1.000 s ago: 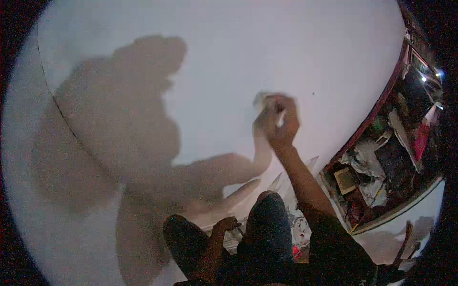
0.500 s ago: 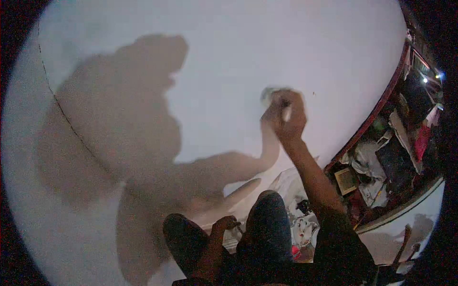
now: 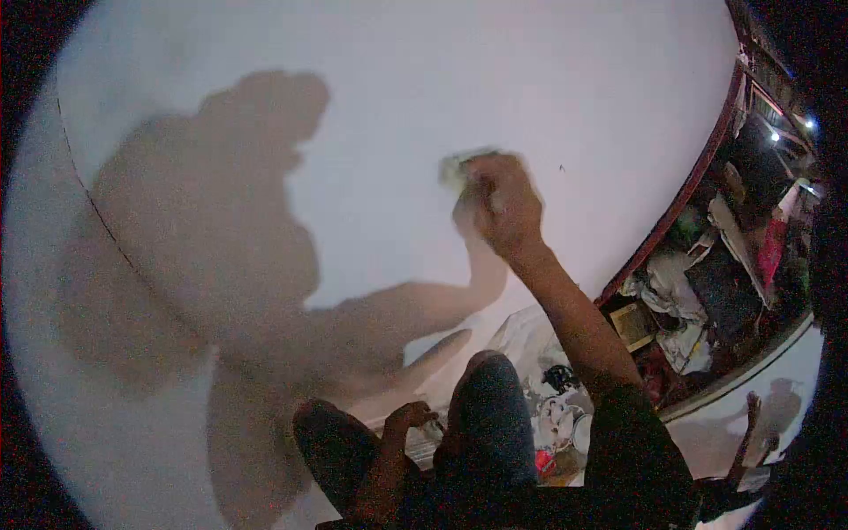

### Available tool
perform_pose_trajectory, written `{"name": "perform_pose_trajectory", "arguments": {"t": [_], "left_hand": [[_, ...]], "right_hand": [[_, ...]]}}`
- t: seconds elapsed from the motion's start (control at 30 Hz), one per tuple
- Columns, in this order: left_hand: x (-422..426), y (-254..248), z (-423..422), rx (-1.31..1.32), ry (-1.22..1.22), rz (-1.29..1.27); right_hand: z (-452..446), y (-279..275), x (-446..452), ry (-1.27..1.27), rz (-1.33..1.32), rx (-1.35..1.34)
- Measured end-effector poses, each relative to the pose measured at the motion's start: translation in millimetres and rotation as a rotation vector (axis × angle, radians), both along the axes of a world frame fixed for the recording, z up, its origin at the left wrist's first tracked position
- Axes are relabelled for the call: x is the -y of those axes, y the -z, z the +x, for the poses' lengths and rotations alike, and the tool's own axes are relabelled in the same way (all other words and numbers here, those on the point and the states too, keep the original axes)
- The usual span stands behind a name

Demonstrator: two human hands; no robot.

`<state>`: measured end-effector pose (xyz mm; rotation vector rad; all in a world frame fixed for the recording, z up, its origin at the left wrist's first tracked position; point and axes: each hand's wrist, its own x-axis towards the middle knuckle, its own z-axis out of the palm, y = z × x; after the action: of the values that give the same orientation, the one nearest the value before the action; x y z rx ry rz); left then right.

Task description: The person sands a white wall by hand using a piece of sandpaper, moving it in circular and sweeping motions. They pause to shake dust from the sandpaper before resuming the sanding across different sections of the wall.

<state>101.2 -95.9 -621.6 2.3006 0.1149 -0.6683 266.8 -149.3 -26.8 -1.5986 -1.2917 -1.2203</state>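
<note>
I can't make out the pale thing [image 3: 453, 170] in the blurred right hand [image 3: 507, 208], and the thin thing [image 3: 438, 426] by the left hand [image 3: 412, 415] is too small to tell from here.

Floor [image 3: 568, 469], showing only in part. Lower middle: it is carrying a black item [image 3: 558, 379], a white round tub [image 3: 582, 433] and a red item [image 3: 545, 461], lying near one another. Farther right: crumpled pale sheeting [image 3: 671, 287] is lying beside a square tan box [image 3: 632, 327]; a long pale board [image 3: 735, 238] is lying beyond, near a red piece [image 3: 771, 252], material unclear.
</note>
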Motion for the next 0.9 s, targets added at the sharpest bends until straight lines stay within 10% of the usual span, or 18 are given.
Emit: {"name": "perform_pose_trajectory", "arguments": {"t": [0.07, 0.37, 0.5, 0.63, 0.8, 0.9], "left_hand": [[-3, -5, -2, 0.011, -0.018, -0.002], [-4, -3, 2, 0.013, -0.022, -0.018], [-1, -4, 9, -0.001, -0.025, -0.03], [-2, -7, 9, -0.014, -0.039, -0.044], [-7, -35, 3, -0.018, -0.1, -0.112], [-2, 55, 10, 0.13, -0.063, -0.018]], "right_hand": [[8, 6, 2, 0.034, -0.203, 0.207], [75, -81, 29, 0.231, 0.606, -0.043], [27, -45, 5, 0.085, 0.306, -0.188], [16, -16, 3, 0.025, -0.258, 0.238], [67, -79, 16, 0.16, 0.426, 0.016], [52, -87, 11, 0.151, 0.513, -0.012]]}}
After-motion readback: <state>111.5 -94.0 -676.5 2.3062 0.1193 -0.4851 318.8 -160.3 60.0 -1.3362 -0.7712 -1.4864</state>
